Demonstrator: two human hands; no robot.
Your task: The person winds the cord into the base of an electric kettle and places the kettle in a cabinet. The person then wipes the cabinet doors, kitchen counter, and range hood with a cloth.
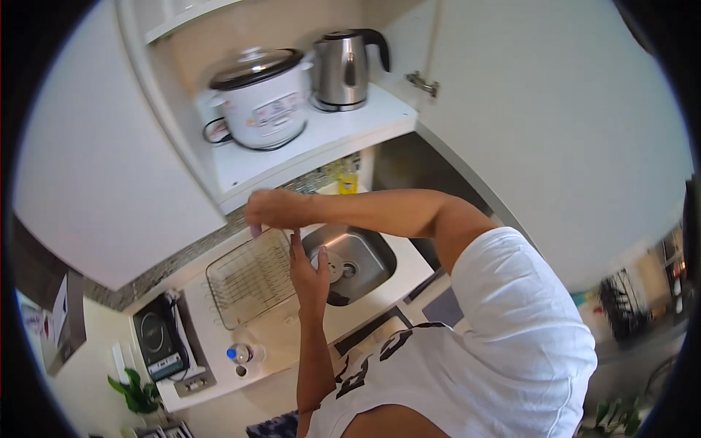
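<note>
My right hand (274,209) reaches in from the right, bent at the wrist, above the back of the counter. It is blurred and most of its fingers are hidden, so whether it holds anything cannot be made out. Just below it, my left hand (309,279) points upward with the thumb apart from the fingers and nothing visible in it. The left hand is between a wire dish rack (244,281) and a steel sink (372,259). A round white item (334,267) lies in the sink, beside the drain.
An open cabinet above holds a white cooker (266,113) and a steel kettle (342,73); its door (555,124) stands open at right. Yellow bottle (347,181) behind the sink. A blue-capped bottle (241,354) and a black cooktop (155,336) are on the counter at lower left.
</note>
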